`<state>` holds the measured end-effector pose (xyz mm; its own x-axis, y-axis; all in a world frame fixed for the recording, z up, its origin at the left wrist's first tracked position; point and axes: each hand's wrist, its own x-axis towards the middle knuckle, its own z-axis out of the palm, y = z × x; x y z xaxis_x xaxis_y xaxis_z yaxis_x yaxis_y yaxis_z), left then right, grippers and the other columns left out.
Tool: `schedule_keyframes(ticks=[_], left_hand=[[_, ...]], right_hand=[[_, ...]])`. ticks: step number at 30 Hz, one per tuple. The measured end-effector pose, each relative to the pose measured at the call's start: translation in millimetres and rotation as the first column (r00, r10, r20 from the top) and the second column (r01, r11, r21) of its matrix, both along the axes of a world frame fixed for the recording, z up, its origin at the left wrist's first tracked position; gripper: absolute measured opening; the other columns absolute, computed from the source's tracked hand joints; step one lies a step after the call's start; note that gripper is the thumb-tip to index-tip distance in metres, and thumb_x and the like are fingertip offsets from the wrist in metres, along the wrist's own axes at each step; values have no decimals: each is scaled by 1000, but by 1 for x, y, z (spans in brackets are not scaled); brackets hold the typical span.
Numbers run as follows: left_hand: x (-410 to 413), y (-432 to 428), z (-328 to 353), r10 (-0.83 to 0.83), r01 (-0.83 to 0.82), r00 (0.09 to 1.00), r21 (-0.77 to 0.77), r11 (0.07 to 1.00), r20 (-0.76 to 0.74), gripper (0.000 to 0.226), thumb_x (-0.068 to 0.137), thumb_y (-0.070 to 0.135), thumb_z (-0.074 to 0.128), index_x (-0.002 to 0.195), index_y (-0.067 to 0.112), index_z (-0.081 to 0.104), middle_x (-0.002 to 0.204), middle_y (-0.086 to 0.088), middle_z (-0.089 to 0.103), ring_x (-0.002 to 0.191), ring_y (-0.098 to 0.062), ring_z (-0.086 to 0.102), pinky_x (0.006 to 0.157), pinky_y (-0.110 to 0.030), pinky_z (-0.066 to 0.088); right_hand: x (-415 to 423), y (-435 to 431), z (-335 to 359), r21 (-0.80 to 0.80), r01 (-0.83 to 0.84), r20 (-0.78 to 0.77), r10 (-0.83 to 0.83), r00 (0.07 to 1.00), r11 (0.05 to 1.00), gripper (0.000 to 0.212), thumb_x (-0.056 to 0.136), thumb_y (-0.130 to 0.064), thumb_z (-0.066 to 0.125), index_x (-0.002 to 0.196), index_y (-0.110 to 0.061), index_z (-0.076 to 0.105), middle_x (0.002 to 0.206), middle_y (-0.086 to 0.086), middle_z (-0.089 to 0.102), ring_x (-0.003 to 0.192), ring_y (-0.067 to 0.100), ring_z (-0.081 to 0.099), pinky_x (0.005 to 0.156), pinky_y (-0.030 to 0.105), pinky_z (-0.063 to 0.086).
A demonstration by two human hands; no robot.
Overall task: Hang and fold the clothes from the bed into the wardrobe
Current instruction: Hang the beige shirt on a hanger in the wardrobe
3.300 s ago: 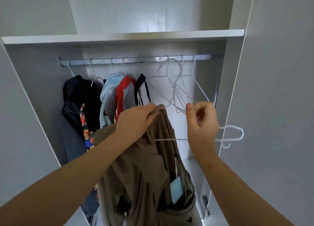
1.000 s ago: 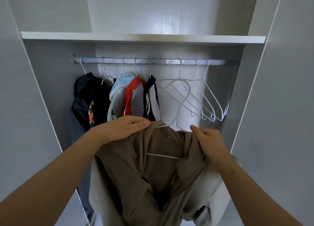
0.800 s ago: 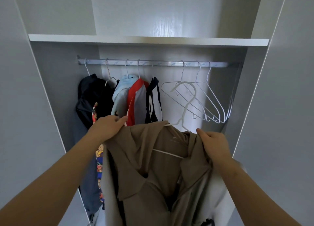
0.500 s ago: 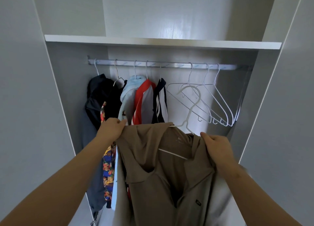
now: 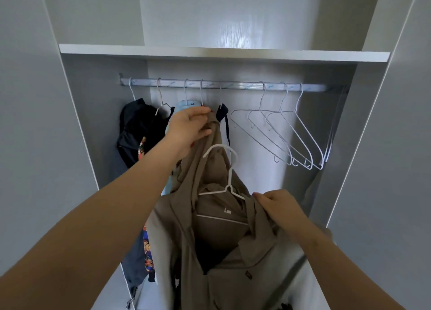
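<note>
Up in the wardrobe, the left hand (image 5: 191, 127) has its grip clamped on a raised fold of the khaki jacket (image 5: 219, 286), just below the rail (image 5: 233, 85). Lower down, the right hand (image 5: 279, 207) pinches the jacket's collar over the white hanger (image 5: 229, 176), whose hook hangs free of the rail. 3 empty hangers (image 5: 279, 137) hang at the right, dark clothes (image 5: 135, 127) at the left.

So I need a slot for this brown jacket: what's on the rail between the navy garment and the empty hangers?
Nothing: in the head view, the rail is bare between the navy garment and the empty hangers.
</note>
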<state>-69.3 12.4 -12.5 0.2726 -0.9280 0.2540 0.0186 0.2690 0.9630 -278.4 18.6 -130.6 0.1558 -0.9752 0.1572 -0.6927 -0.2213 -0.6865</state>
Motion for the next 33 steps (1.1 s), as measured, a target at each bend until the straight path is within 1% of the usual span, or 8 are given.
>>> schedule_keyframes(ticks=[3,6,9,17,24,27,29,33], left_hand=[[4,-1,-23,-293,210,913,289,934,284,51,97,11,45,144,21,28,135,1,41,106,-14,51,86,-32,48],[19,-6,-50,-227,-59,371,267,962,900,46,98,33,42,140,16,37,139,-8,42,123,-25,45,99,-32,36],[28,-5,-64,-80,-341,174,136,930,981,52,93,58,31,102,15,59,105,-6,56,102,-26,56,89,-40,46],[11,5,-47,-417,-31,679,590,807,605,32,87,40,60,102,13,68,104,-3,62,100,-19,57,86,-25,48],[-10,17,-47,-185,175,980,120,977,79,17,83,-3,62,79,14,60,79,-4,60,78,-15,58,77,-21,48],[-20,26,-46,-209,185,898,99,978,386,9,88,15,60,93,21,59,90,-2,64,89,-15,60,84,-24,47],[-15,21,-50,40,-27,494,-31,999,869,29,89,40,57,114,26,52,104,2,65,97,-15,60,87,-33,48],[-12,10,-59,-206,157,200,177,972,958,43,88,52,50,117,22,56,104,3,62,97,-13,58,88,-38,48]], right_hand=[[-5,-1,4,48,49,148,-56,987,998,51,92,-31,54,49,-10,39,40,-2,37,49,16,35,54,26,30],[-16,-3,2,134,116,326,-154,933,984,45,91,-30,58,68,9,59,65,20,51,65,21,45,60,27,35],[-25,-5,-1,162,175,424,-228,876,971,50,89,-28,60,94,22,57,87,41,55,69,21,45,64,28,37],[-25,-5,2,118,161,372,-194,908,980,52,89,-30,59,86,22,56,67,28,46,66,21,43,63,28,36],[-29,-2,6,137,186,334,-222,916,973,54,91,-32,57,99,21,56,92,41,56,66,29,47,64,32,41],[-32,-5,7,103,227,363,-250,898,968,50,91,-29,58,102,20,57,89,39,59,77,44,60,73,42,51],[-32,-6,7,84,237,383,-250,889,968,47,91,-27,58,99,20,58,89,39,60,76,42,61,72,42,51],[-32,-3,8,24,217,417,-207,885,976,52,91,-27,58,64,16,49,59,15,39,59,20,36,58,28,31]])
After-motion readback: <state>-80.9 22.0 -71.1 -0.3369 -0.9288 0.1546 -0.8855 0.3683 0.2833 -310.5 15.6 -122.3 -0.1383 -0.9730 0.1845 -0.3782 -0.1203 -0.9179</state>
